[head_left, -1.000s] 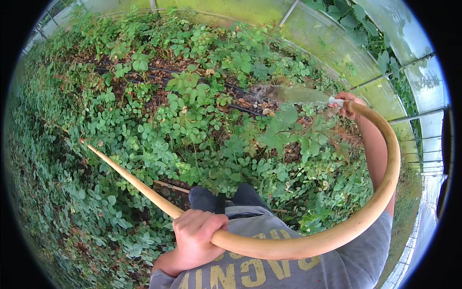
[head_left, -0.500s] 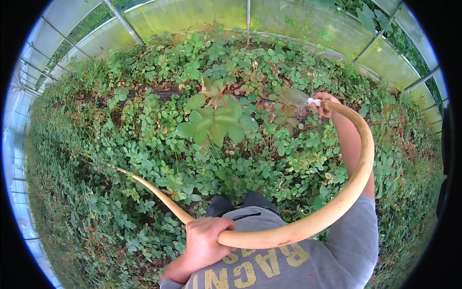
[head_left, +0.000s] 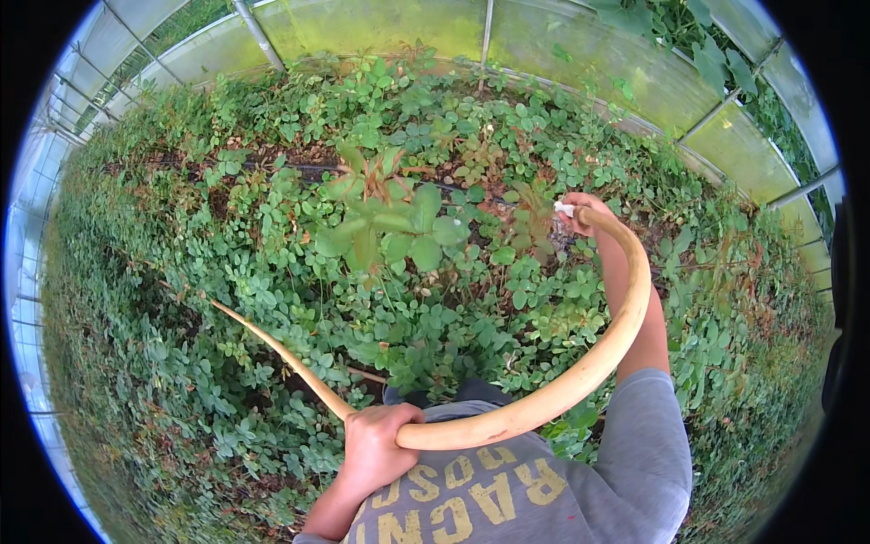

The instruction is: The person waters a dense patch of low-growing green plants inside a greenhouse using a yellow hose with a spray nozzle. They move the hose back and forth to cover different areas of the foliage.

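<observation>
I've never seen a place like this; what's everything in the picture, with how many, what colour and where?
Hose: one, tan, curving between the two hands and trailing off left
White nozzle: one, white, at the hose's end
Leafy plants: too many to count, green with reddish-brown patches, all around
Black tubing: at least one length, black, among the far plants
Wall panels: several, cloudy yellow-green, far side
Metal posts: several, grey, along the panels
Shirt: one, grey with yellow lettering, bottom
Left hand: one, bare, gripping the hose
Right hand: one, bare, holding the hose near its tip
</observation>
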Tool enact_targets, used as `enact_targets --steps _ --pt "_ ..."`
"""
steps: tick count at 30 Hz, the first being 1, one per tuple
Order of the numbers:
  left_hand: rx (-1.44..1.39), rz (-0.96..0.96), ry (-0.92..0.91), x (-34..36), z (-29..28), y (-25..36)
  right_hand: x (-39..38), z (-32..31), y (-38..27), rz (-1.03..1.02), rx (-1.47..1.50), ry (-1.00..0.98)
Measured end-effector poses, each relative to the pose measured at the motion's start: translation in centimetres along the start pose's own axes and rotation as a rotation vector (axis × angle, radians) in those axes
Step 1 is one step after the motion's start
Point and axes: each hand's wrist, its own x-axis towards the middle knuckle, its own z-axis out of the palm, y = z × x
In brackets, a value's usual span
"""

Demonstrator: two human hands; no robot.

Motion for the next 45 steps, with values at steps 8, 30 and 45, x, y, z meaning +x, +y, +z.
enact_targets --steps 8,30,45 --pt "-0.011 -0.034 -0.003 1.7 1.0 0.0 4.9 -1.9 0.6 0.169 0.301 -0.049" --pt "-0.013 -0.026 0.162 2.3 1.7 2.4 9.5 4.7 -5.5 0.035 -0.382 -0.543" --pt "-0.093 -0.082 0.309 0.7 1.2 -0.2 11.7 15.0 -9.3 0.168 -0.731 -0.59"
